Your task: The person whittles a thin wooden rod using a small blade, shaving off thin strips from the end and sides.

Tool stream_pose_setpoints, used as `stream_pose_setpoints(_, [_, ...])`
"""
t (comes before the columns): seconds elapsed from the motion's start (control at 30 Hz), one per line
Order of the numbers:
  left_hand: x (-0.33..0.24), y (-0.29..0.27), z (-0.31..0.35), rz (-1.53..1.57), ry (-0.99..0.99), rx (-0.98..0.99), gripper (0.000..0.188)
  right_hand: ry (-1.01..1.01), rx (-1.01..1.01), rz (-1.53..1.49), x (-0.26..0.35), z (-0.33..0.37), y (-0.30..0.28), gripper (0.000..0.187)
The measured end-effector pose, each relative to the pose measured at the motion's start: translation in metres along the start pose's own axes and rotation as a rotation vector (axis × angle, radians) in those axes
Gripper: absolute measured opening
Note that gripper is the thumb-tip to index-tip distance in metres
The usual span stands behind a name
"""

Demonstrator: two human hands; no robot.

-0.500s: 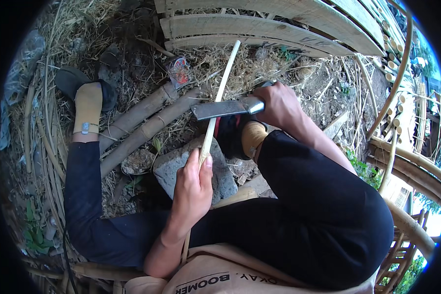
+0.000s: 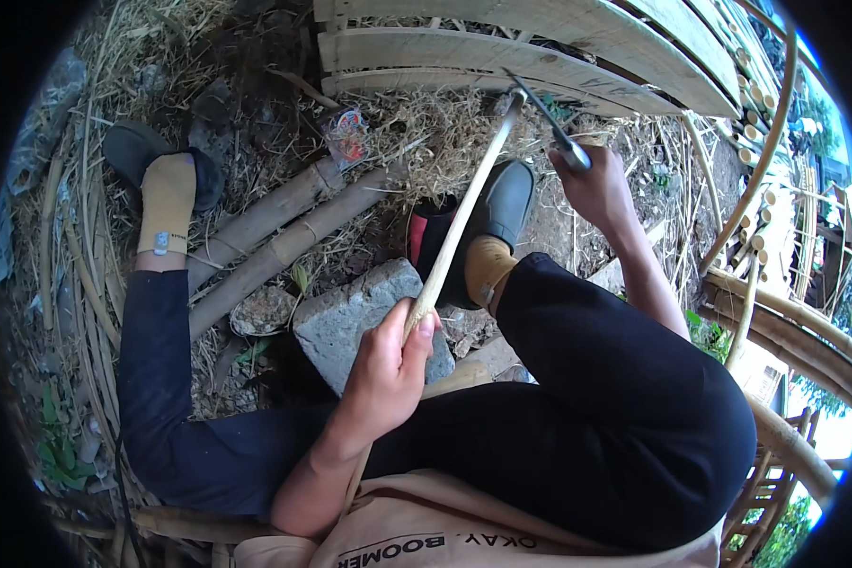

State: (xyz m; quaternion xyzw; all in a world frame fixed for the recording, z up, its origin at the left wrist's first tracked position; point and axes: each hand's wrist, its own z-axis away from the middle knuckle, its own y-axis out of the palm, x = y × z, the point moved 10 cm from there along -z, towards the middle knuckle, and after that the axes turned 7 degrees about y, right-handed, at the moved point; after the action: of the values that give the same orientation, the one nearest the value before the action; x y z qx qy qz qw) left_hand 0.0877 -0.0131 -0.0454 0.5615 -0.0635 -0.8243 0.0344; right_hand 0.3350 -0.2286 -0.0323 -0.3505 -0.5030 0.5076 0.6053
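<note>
My left hand (image 2: 384, 374) is closed around a pale wooden stick (image 2: 466, 220), its thumb lying along the top. From that fist the stick slants up and away to the right, while its lower end passes beneath my forearm toward my shirt. My right hand (image 2: 596, 191) grips the handle of a broad-bladed knife (image 2: 542, 110) beyond my right shoe. The blade now appears nearly edge-on, pointing up and left, close to the stick's far tip. Whether blade and stick touch, I cannot tell. Below the stick lies a rough grey stone block (image 2: 355, 317).
Two thick bamboo poles (image 2: 279, 251) lie between my feet. Wooden slats (image 2: 502, 55) stand at the far side above scattered straw. My right shoe (image 2: 502, 204) is close to the stick. Stacked bamboo (image 2: 762, 204) and a bamboo frame (image 2: 795, 435) fill the right side.
My right hand has carried the knife up and to the right, from across the stick's middle to near its tip. The stick has tilted further right, and my left hand shifted slightly right.
</note>
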Motion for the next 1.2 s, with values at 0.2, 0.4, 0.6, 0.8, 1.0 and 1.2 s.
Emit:
stream_pose_setpoints(0.2, [0.0,0.015,0.004,0.534,-0.209,0.179,0.025,-0.059,0.248,-0.301,0.05,0.047,0.015,0.037])
stream_pose_setpoints(0.4, [0.002,0.002,0.001,0.093,-0.045,0.035,0.023,-0.372,0.209,-0.117,0.091,0.062,0.02,0.012])
stream_pose_setpoints(0.6, [-0.036,-0.012,0.01,-0.517,0.084,-0.192,0.021,-0.349,0.141,0.005,0.09,0.053,0.019,0.016])
stream_pose_setpoints(0.8, [-0.037,-0.008,0.015,-0.473,0.035,-0.149,0.011,-0.142,-0.099,0.167,0.024,-0.006,-0.011,0.014])
stream_pose_setpoints(1.0, [-0.035,-0.003,0.015,-0.405,0.069,-0.153,0.018,-0.07,-0.089,0.038,0.016,0.007,-0.036,0.019])
stream_pose_setpoints(1.2, [-0.006,-0.021,0.003,-0.079,-0.006,-0.09,0.022,-0.298,0.041,-0.145,0.059,0.036,-0.012,0.023])
